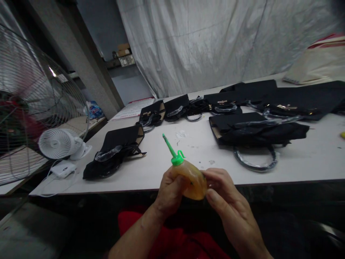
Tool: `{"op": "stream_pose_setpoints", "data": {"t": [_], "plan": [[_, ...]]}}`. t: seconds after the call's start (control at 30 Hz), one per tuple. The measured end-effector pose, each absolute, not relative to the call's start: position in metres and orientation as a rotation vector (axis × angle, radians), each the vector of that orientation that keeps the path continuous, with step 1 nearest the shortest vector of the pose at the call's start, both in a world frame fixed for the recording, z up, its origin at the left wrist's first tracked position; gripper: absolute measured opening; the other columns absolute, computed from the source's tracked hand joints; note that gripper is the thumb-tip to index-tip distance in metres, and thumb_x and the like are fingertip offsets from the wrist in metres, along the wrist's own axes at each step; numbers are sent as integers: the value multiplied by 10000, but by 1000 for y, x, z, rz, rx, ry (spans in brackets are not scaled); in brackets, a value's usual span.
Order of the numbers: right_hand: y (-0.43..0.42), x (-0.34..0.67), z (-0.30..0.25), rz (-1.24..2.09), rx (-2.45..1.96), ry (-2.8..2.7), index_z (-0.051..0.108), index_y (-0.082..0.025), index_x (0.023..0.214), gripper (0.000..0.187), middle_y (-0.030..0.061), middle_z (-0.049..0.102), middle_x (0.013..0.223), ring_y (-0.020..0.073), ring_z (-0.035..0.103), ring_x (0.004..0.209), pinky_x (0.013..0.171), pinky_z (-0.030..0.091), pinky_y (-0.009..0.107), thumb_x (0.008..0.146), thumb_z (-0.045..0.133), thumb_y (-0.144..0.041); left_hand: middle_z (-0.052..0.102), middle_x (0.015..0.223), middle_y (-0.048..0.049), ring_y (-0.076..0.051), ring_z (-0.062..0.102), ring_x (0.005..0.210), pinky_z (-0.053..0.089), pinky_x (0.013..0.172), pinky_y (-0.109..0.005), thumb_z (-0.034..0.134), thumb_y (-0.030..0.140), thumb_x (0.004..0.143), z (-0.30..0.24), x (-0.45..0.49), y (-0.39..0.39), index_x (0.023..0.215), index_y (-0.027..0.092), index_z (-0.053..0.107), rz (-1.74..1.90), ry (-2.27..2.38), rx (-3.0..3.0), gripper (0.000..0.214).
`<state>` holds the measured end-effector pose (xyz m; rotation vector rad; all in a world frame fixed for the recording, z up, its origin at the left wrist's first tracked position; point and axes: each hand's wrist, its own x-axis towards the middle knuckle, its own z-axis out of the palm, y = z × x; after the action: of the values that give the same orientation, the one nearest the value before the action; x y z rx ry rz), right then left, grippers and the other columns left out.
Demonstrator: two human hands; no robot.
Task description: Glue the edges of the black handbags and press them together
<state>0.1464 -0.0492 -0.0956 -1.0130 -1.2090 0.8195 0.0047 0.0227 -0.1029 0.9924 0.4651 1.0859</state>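
Observation:
A squeeze bottle (pixel 198 181) with amber contents and a green nozzle cap is held up in front of the table's near edge, its spout pointing up and to the left. My left hand (pixel 172 190) is closed around its body near the neck, thumb pressed into the side. At the bottle's base, my right hand (pixel 229 203) has its fingers and thumb bent together; whether they pinch the bottle or something small there is hidden. Beyond my right hand lies a black handbag (pixel 250 133) with a plastic-wrapped ring handle. Another black bag (pixel 118 147) lies to the left.
Several more black bags (pixel 223 100) line the back of the white table (pixel 172 172). A small white fan (pixel 58 144) and a white box with a cable (pixel 63 169) sit at the left end, beside a large caged fan (pixel 29 100). A silvery sheet (pixel 202 43) hangs behind.

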Motion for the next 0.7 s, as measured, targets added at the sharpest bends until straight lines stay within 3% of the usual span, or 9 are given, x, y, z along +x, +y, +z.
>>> {"op": "stream_pose_setpoints", "data": {"t": [0.1,0.17,0.23,0.3,0.4,0.53,0.7], "plan": [[-46,163,-80,650,-1133,-1354,585,-300,1234,403,59,500,1175,190,534,879,730,480,301,856,607,-437,636,979,-36,-166,607,846,475,813,-308,696,449,802,-94,13,23,1077,191,574,1004,484,1035,396],[-39,174,-68,652,-1182,-1429,585,-304,1249,461,52,532,1112,179,525,796,652,470,292,817,651,-452,613,984,-32,-152,594,851,466,788,-280,684,402,825,-86,17,23,1111,187,536,908,482,1133,387],[-31,183,-56,678,-1210,-1529,646,-293,1156,387,37,568,1003,179,520,770,604,442,278,800,676,-441,590,981,-26,-133,578,842,456,736,-242,722,343,797,-79,23,22,1102,179,497,810,472,1219,413],[-22,190,-47,689,-1220,-1613,700,-261,968,242,23,574,871,181,520,762,599,419,273,809,668,-440,577,1010,-26,-140,582,855,456,710,-236,819,274,681,-76,30,21,1087,190,434,738,439,1238,566],[-14,197,-41,646,-1232,-1602,686,-222,806,243,18,579,808,182,526,756,601,401,273,807,659,-464,573,976,-24,-146,595,831,464,705,-256,867,217,590,-76,42,22,1030,193,378,778,407,1195,658],[-9,201,-36,657,-1207,-1468,684,-203,824,278,21,618,816,180,545,731,611,426,271,782,680,-477,560,902,-12,-108,576,734,454,650,-232,794,260,700,-73,54,27,1002,181,377,852,309,1201,522],[-1,206,-24,826,-1108,-1311,704,-194,890,324,26,645,771,189,579,696,619,481,287,734,734,-476,569,952,-21,-112,579,771,464,647,-209,795,240,686,-61,62,35,1096,184,437,1038,226,1417,548]]}}
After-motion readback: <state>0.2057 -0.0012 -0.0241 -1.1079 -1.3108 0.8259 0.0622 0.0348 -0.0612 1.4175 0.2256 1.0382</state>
